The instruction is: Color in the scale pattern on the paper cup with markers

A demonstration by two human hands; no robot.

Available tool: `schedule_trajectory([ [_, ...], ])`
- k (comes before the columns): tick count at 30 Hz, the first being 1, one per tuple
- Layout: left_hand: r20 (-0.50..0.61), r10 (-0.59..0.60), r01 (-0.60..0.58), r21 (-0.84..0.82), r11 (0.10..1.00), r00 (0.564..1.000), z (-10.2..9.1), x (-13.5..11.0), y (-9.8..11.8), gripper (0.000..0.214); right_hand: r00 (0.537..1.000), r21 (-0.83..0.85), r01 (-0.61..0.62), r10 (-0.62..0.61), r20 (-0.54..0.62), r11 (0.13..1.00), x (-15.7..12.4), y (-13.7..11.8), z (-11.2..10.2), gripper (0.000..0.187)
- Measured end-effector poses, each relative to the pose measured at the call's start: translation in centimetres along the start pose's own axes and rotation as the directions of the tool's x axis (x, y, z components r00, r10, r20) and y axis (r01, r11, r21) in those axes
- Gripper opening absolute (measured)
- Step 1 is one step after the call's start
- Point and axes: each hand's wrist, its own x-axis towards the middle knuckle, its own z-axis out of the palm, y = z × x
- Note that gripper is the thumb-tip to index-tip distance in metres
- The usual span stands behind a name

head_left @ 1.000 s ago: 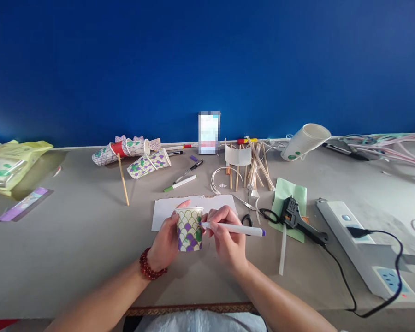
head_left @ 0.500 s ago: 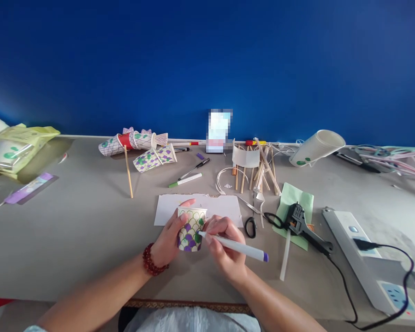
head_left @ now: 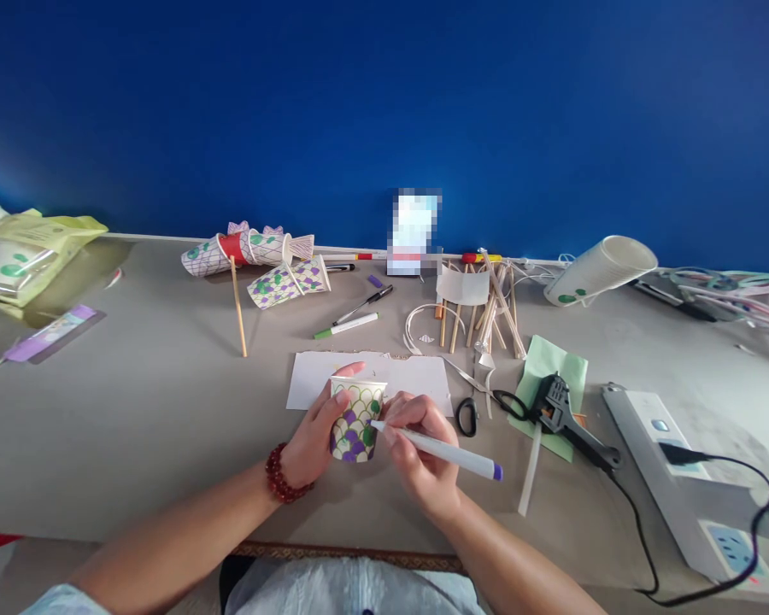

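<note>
My left hand [head_left: 314, 440] is closed around a paper cup [head_left: 352, 444] from its left side, the cup's rim facing up. Green scale outlines cover the cup, and some scales are filled in purple and green. Held like a pen, a white marker [head_left: 449, 450] with a purple end lies in my right hand [head_left: 426, 453]. Its tip meets the right part of the cup's scale pattern. Under and behind the cup lies a sheet of white card [head_left: 423, 384]. Scissors [head_left: 467, 417] with black handles rest just right of my right hand.
Behind are a cup fish on a stick [head_left: 234, 248], another scaled cup pair [head_left: 288, 282], a green marker [head_left: 346, 326], a phone [head_left: 412, 235] and wooden sticks [head_left: 500, 316]. To the right are a glue gun [head_left: 570, 427], stacked cups [head_left: 599, 269] and a power strip [head_left: 660, 478].
The marker tip has shifted slightly up on the cup. My left hand keeps its hold, and the whole view has moved a little.
</note>
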Motion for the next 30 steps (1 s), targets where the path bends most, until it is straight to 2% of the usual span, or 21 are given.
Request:
schedule_trajectory([
  [8, 0.035, 0.012, -0.012, -0.002, 1.000, 0.999, 0.0, 0.0, 0.0, 0.085, 0.993, 0.069, -0.057, 0.064, -0.097, 0.996, -0.1, 0.2, 0.0, 0.015],
  [14, 0.028, 0.017, -0.016, -0.037, 0.999, 0.999, -0.8, 0.2, -0.8, 0.080, 0.993, 0.108, -0.075, 0.085, -0.086, 0.991, -0.2, 0.2, 0.1, 0.015],
  [20, 0.032, 0.049, -0.048, -0.019, 0.999, 0.998, -0.8, 0.3, -0.8, 0.078, 0.977, 0.134, -0.128, 0.148, -0.153, 0.983, -0.2, 0.4, 0.0, 0.013],
  [25, 0.015, 0.045, -0.045, 0.003, 0.999, 0.999, -0.8, 0.3, -0.7, 0.079, 0.988, 0.164, -0.117, 0.131, -0.078, 0.980, -0.3, 0.4, 0.2, 0.014],
  [30, 0.022, 0.020, -0.019, -0.025, 0.999, 1.000, -0.7, 0.2, -0.7, 0.081, 0.993, 0.171, -0.093, 0.104, -0.052, 0.981, -0.1, 0.0, 0.4, 0.014],
])
